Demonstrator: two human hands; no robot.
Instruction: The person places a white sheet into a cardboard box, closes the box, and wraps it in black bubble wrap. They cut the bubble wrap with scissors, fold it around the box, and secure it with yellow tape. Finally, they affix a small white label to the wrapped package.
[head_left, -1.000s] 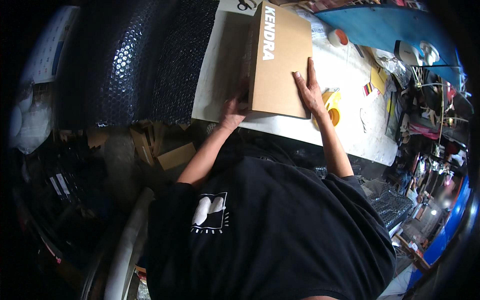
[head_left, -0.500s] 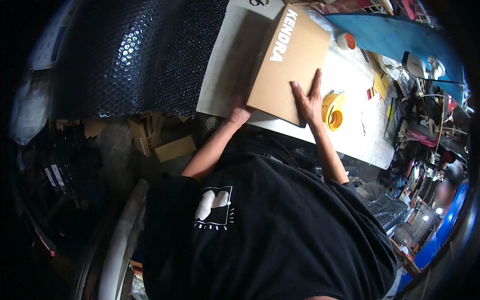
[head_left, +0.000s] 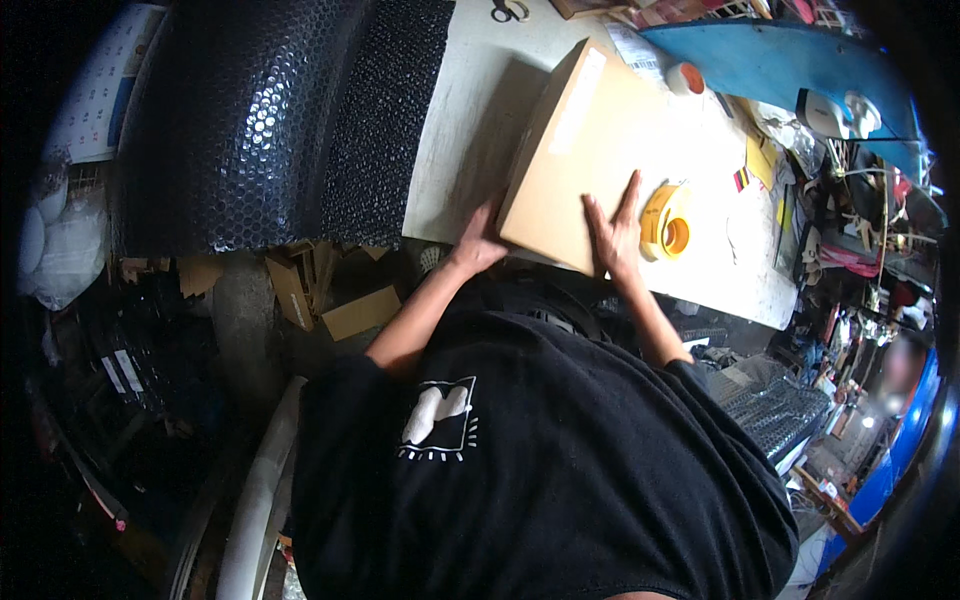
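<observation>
A closed brown cardboard box (head_left: 565, 190) with white lettering along its left part lies at an angle on the pale worktable (head_left: 452, 130). Both my hands hold it from the near end. My left hand (head_left: 479, 246) is against its near left corner, the fingers reaching up along the shaded side and partly lost in shadow. At the right edge, my right hand (head_left: 617, 240) grips the box with thumb and forefinger spread apart on its top; the remaining fingers are hidden. Just right of that hand is a yellow tape dispenser (head_left: 665, 222).
Black bubble wrap (head_left: 265, 110) drapes over the table's left side. Scissors (head_left: 510, 11) lie at the far edge, and a tape roll (head_left: 686, 79) sits by a blue board (head_left: 760, 55). Cut cardboard (head_left: 362, 313) is below on the left. Another person (head_left: 900, 365), blurred, is at far right.
The box has slid slightly toward me on the table, and both hands have come back with it. The rest of the view has shifted a little with my head.
</observation>
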